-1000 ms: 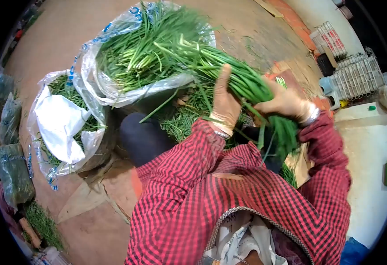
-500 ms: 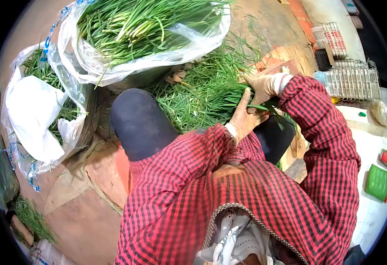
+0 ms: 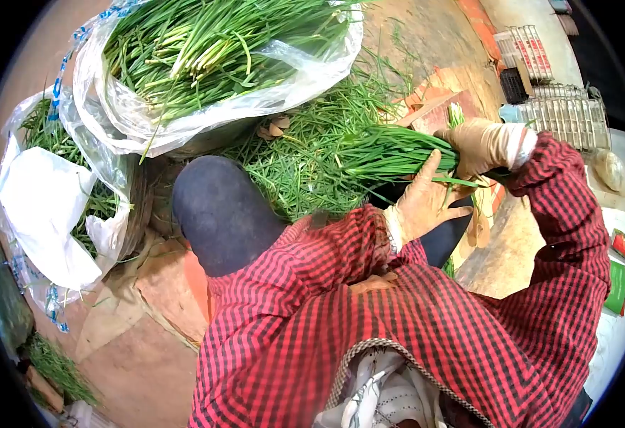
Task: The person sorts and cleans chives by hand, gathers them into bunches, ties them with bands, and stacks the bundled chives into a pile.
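A bunch of green garlic chives (image 3: 401, 151) lies across my lap, its leaves pointing left over a pile of loose chive leaves (image 3: 305, 164). My gloved right hand (image 3: 480, 146) is closed around the bunch near its right end, where pale stem ends poke out past the fingers. Just below, my gloved left hand (image 3: 424, 203) has its fingers spread, the fingertips against the lower side of the bunch. A few single leaves stick out to the right between the two hands.
A large clear plastic bag (image 3: 212, 118) full of chives stands at the upper left. Beside it is a second bag (image 3: 41, 200) with greens and white plastic. Wire racks (image 3: 562, 118) and a green packet (image 3: 616, 287) are at the right. Cardboard (image 3: 127, 349) covers the floor.
My right hand has moved right and slightly down with the bunch, which now shows more of its length. My left hand has shifted right and down, its fingers spread wider.
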Demonstrator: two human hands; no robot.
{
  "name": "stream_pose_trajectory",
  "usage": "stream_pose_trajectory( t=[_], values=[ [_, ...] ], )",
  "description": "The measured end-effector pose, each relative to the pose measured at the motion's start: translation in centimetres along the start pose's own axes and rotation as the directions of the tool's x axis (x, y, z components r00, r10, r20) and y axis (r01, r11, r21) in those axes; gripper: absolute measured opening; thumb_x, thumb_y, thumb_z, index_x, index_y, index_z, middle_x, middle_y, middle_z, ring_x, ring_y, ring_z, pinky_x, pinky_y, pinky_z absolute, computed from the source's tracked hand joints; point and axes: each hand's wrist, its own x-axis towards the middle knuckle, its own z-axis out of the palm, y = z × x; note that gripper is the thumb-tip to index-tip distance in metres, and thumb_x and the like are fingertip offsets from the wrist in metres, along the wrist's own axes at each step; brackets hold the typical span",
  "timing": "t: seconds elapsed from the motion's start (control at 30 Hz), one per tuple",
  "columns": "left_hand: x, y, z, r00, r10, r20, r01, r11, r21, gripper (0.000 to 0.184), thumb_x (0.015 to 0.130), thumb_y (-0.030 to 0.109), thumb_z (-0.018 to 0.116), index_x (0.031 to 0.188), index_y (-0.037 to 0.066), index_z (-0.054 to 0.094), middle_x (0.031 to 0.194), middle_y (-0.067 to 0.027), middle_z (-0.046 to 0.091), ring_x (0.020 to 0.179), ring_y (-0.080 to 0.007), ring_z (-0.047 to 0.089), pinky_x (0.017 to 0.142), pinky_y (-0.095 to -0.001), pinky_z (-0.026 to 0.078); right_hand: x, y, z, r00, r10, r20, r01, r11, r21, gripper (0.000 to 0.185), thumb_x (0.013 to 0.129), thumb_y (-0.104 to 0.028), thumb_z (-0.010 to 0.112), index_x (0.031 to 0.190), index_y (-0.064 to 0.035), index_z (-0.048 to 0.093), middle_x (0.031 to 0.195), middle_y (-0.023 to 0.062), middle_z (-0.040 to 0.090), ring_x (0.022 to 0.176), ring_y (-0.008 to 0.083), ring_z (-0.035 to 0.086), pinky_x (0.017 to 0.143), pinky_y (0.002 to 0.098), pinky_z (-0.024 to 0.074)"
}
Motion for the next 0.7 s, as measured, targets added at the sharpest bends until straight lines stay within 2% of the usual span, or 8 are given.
stream_pose_trajectory(
  t=[0.17,0.3,0.4,0.47,0.53,0.6,0.67,0.7],
  values=[
    [-0.2,0.6,-1.3,0.998,0.057,-0.031,-0.056,0.998,0.023,0.074,0.092,0.067,0.039,0.136,0.008,0.046,0.134,-0.0074,0.054,0.124,-0.0242,0.048,0.104,-0.0491,0.035,1.6,-0.6,0.1,0.999,0.028,-0.031,-0.028,1.0,-0.012,0.107,0.064,-0.034,0.08,0.148,-0.0079,0.02,0.096,0.0235,0.066,0.09,0.038,0.065,0.078,0.0408,0.0517],
    [-0.4,0.7,-4.5,0.992,0.028,-0.12,-0.024,0.999,0.033,0.071,0.092,0.067,0.04,0.136,0.012,0.046,0.134,-0.0049,0.053,0.118,-0.0229,0.053,0.101,-0.0477,0.037,7.5,0.9,3.5,0.988,-0.044,-0.15,0.059,0.993,0.099,0.104,0.061,-0.023,0.084,0.144,-0.0056,0.024,0.116,0.0202,0.06,0.106,0.0278,0.06,0.085,0.0375,0.0502],
    [-0.7,0.6,-3.3,0.993,0.022,-0.114,0.001,0.981,0.196,0.07,0.091,0.067,0.042,0.134,0.012,0.047,0.13,-0.0052,0.054,0.119,-0.0218,0.052,0.1,-0.0477,0.039,7.5,1.3,4.6,0.983,-0.117,-0.143,0.134,0.985,0.11,0.106,0.061,-0.03,0.081,0.143,0.0061,0.022,0.112,0.028,0.06,0.107,0.0375,0.061,0.087,0.0401,0.0499],
    [-0.3,0.5,-3.3,0.989,-0.045,-0.141,0.091,0.937,0.338,0.069,0.091,0.066,0.044,0.134,0.012,0.047,0.127,-0.0067,0.055,0.119,-0.0221,0.052,0.1,-0.0479,0.04,6.7,1.7,5.0,0.999,0.017,-0.037,-0.019,0.999,-0.032,0.07,0.063,-0.028,0.079,0.121,0.0039,0.053,0.102,0.0215,0.066,0.1,0.034,0.064,0.083,0.0401,0.0511],
    [-0.4,0.6,-2.8,0.988,-0.056,-0.143,0.109,0.915,0.389,0.071,0.091,0.064,0.046,0.137,0.011,0.045,0.132,-0.0103,0.052,0.121,-0.024,0.05,0.102,-0.0477,0.039,5.6,3.4,4.5,0.942,-0.28,-0.185,0.305,0.944,0.123,0.055,0.073,-0.018,0.074,0.121,-0.0003,0.054,0.103,0.0197,0.067,0.09,0.0271,0.066,0.077,0.0368,0.0524],
    [-0.4,1.3,-2.9,0.991,0.005,-0.13,0.053,0.9,0.433,0.074,0.092,0.062,0.047,0.141,0.008,0.04,0.138,-0.0151,0.048,0.126,-0.027,0.047,0.104,-0.0471,0.037,5.0,6.0,2.4,0.948,0.088,-0.305,0.021,0.941,0.337,0.051,0.074,-0.019,0.072,0.12,-0.0034,0.057,0.109,0.0196,0.066,0.094,0.0301,0.066,0.08,0.0371,0.0529],
    [-1.2,2.3,-4.3,0.998,-0.033,-0.051,0.053,0.893,0.447,0.075,0.093,0.059,0.047,0.143,0.004,0.035,0.143,-0.0183,0.043,0.131,-0.0294,0.043,0.106,-0.0469,0.036,3.3,3.6,1.0,0.923,0.135,-0.361,-0.109,0.99,0.092,0.048,0.075,-0.017,0.071,0.119,-0.0035,0.058,0.105,0.0206,0.067,0.093,0.0308,0.066,0.08,0.0369,0.0533],
    [-1.4,2.6,-4.7,0.996,-0.048,-0.073,0.076,0.893,0.443,0.074,0.095,0.057,0.045,0.143,0.003,0.035,0.144,-0.0193,0.042,0.132,-0.0303,0.042,0.106,-0.0472,0.035,3.6,3.2,2.1,0.935,-0.105,-0.339,0.102,0.994,-0.027,0.044,0.076,-0.017,0.07,0.116,-0.0034,0.059,0.101,0.0203,0.067,0.09,0.0314,0.066,0.078,0.0371,0.0533]
  ],
)
